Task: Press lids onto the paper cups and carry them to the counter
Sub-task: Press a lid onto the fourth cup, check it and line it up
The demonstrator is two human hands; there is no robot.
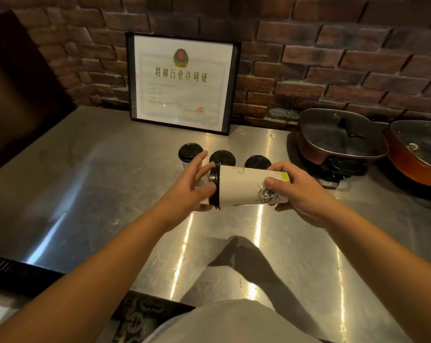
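You hold one cup (244, 186) sideways above the steel table (110, 194), lid (214, 186) end to your left — a pose that lets one hand brace while the other pushes along the cup's axis. Right hand (298, 194): fingers and thumb wrapped round the base end, grasping it firmly, so the cup has something to be pushed against. Left hand (187, 189): fingers spread and mostly straight, thumb and fingertips touching the black lid's rim, not curled round anything — a pressing contact, not a grasp. Whether the palm also bears on the lid cannot be told.

Judgement: the lid looks seated on the rim all round the visible side; this reads as the final press or a check of the seal.

Behind the held cup, three more cups (189, 152) stand upright in a row, each already lidded — set back, out of the working space. A framed certificate (182, 82) leans on the brick wall; two lidded pans (340, 137) sit to the right.

Carrying to the counter is not yet begun. Risk: squeezing the paper wall while pressing could pop the lid.
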